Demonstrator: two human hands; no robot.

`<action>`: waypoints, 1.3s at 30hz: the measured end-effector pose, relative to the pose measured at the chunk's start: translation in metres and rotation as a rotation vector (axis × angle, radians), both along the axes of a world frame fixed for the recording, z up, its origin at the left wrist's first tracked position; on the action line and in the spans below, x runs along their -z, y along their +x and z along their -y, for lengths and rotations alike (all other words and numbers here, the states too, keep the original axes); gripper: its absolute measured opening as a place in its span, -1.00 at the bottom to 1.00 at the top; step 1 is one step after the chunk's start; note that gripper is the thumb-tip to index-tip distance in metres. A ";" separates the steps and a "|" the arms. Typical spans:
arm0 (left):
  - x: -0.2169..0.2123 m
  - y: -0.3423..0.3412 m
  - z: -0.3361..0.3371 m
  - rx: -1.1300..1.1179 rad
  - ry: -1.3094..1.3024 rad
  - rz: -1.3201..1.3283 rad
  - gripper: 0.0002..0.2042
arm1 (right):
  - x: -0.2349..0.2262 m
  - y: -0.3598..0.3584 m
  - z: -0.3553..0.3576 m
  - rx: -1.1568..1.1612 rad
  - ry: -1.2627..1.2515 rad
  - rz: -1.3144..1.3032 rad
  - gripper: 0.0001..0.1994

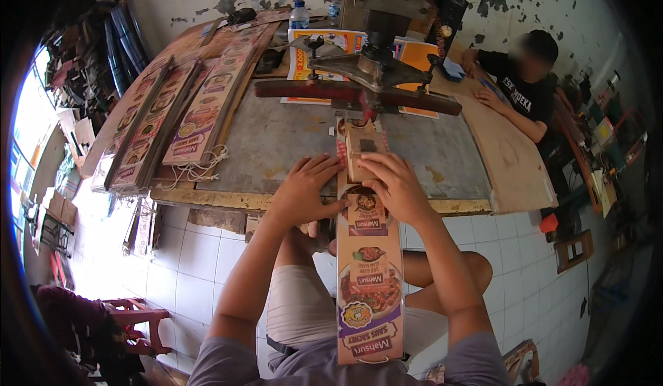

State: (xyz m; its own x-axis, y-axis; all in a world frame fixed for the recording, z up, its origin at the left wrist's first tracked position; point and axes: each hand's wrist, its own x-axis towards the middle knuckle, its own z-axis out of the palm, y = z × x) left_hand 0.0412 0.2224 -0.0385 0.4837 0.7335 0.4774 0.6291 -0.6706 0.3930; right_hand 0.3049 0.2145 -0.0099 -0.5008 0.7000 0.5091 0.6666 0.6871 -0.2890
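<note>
A long printed cardboard strip [371,255] with food pictures runs from under the press toward my lap, overhanging the table's front edge. On its far part lies a small tan block [356,168] with a dark patch on top. My right hand [395,187] has its fingers bent over the near right side of this block. My left hand [304,189] lies on the metal tabletop [262,155], left of the strip, fingers stretched and thumb at the strip's edge. Just beyond the block hangs the press's red crossbar [311,90] under a dark metal frame [376,65].
Stacks of similar printed strips [207,117] with white strings lie on the table's left. Behind the press are orange and white printed sheets [324,44] and a water bottle [299,16]. A person in a black shirt [521,99] sits at the right. A red stool [138,324] stands lower left.
</note>
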 end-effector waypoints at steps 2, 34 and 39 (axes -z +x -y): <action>0.002 0.000 -0.002 0.005 0.005 -0.005 -0.24 | 0.007 -0.002 -0.018 0.031 0.012 0.008 -0.55; -0.007 0.002 -0.001 -0.005 -0.012 -0.029 -0.22 | 0.023 -0.008 -0.056 0.053 0.047 -0.244 -0.62; -0.007 0.001 -0.001 -0.004 -0.020 -0.026 -0.23 | 0.023 -0.008 -0.055 0.053 0.016 -0.274 -0.62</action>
